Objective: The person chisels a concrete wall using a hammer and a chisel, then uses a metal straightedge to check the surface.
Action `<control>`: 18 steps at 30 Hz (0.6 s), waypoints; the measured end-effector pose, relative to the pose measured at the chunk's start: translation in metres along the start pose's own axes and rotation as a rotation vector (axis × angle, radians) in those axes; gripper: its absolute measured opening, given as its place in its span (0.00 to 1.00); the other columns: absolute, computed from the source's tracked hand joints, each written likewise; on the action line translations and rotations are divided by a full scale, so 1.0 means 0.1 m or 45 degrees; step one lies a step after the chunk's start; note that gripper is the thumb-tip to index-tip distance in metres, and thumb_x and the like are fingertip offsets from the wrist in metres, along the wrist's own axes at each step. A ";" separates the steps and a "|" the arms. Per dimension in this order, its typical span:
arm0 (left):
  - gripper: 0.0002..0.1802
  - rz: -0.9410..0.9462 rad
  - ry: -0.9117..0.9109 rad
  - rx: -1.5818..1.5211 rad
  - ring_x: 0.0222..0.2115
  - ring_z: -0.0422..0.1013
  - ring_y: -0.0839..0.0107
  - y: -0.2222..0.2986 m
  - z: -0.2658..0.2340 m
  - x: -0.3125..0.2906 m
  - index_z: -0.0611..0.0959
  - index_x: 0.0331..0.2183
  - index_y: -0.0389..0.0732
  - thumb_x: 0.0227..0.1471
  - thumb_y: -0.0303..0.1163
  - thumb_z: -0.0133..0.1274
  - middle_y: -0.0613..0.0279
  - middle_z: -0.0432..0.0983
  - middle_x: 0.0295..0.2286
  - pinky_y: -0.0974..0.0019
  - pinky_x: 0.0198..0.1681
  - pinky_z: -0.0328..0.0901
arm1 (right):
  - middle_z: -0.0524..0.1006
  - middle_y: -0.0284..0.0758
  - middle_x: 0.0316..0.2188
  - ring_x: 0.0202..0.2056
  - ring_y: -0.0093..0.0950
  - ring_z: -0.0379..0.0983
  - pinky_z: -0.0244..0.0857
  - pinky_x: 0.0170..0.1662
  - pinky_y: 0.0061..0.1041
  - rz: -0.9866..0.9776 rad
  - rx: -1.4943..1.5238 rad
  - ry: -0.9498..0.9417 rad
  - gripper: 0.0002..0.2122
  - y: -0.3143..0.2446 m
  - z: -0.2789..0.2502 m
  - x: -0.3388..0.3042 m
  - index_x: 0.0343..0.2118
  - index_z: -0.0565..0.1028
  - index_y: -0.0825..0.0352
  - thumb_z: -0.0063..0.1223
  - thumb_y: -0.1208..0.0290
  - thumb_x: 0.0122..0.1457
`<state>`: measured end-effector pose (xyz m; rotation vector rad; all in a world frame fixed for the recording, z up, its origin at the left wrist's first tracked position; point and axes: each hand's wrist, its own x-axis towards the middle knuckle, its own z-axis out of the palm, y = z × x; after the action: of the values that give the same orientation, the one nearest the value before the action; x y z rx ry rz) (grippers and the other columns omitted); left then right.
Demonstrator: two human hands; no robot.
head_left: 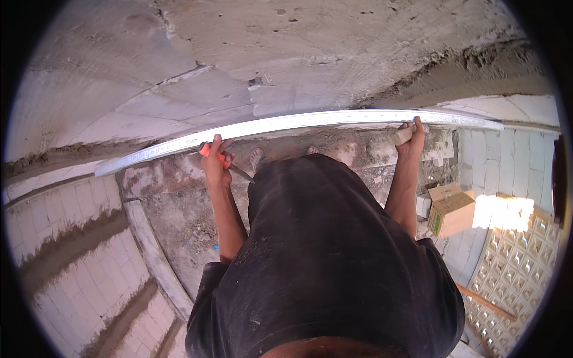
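Observation:
A long white metal straightedge (298, 122) runs across in front of me, lying along the lower part of a plastered wall (286, 65). My left hand (216, 164) is closed round an orange-handled tool (206, 150), whose thin dark end sticks out toward my body; its kind is not clear. Fingers of that hand also touch the straightedge's lower edge. Farther right, my right hand (413, 140) grips a small pale block (403, 135), with an outstretched finger against the straightedge. What the block is made of I cannot tell.
An open cardboard box (452, 212) stands on the floor at the right, beside a pale block wall (501, 158). Patterned vent blocks (513, 256) and a wooden handle (486, 302) lie beyond. Rubble covers the floor (185, 221). Block walling with mortar bands (77, 238) rises at left.

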<state>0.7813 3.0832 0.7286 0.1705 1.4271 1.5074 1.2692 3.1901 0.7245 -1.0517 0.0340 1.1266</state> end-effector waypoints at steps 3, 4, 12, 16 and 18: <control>0.17 0.055 0.039 -0.014 0.30 0.73 0.74 0.03 0.00 -0.03 0.71 0.40 0.41 0.52 0.36 0.57 0.59 0.76 0.33 0.72 0.21 0.61 | 0.67 0.28 0.22 0.23 0.20 0.65 0.66 0.25 0.18 0.009 -0.007 0.001 0.06 -0.02 0.06 -0.09 0.34 0.68 0.63 0.52 0.70 0.59; 0.16 0.067 0.035 -0.019 0.29 0.73 0.74 0.06 -0.02 -0.04 0.71 0.40 0.40 0.53 0.37 0.57 0.58 0.76 0.32 0.72 0.21 0.61 | 0.67 0.28 0.22 0.23 0.20 0.65 0.66 0.25 0.18 0.014 -0.006 -0.002 0.06 -0.05 0.10 -0.15 0.34 0.68 0.63 0.52 0.70 0.59; 0.15 0.257 0.190 -0.033 0.13 0.62 0.78 0.46 0.07 -0.23 0.70 0.35 0.40 0.52 0.37 0.57 0.54 0.77 0.25 0.74 0.18 0.60 | 0.68 0.29 0.22 0.25 0.21 0.66 0.65 0.27 0.19 -0.020 0.007 -0.073 0.08 -0.21 0.28 -0.56 0.34 0.68 0.64 0.55 0.69 0.57; 0.14 0.350 0.225 -0.053 0.11 0.56 0.80 0.65 0.22 -0.38 0.70 0.30 0.42 0.52 0.38 0.57 0.63 0.70 0.17 0.73 0.19 0.61 | 0.71 0.32 0.28 0.26 0.21 0.66 0.62 0.29 0.20 -0.120 -0.112 0.031 0.10 -0.24 0.36 -0.67 0.37 0.69 0.67 0.54 0.68 0.57; 0.14 0.381 0.227 -0.091 0.11 0.56 0.80 0.72 0.24 -0.42 0.70 0.29 0.42 0.52 0.38 0.57 0.65 0.68 0.16 0.72 0.20 0.61 | 0.71 0.34 0.33 0.27 0.21 0.66 0.62 0.30 0.20 -0.168 -0.086 0.015 0.13 -0.31 0.36 -0.67 0.42 0.69 0.69 0.54 0.68 0.57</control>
<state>0.7783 3.0843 0.8155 0.2178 1.5358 1.8544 1.2435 3.1658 0.7992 -1.1046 -0.0641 1.0076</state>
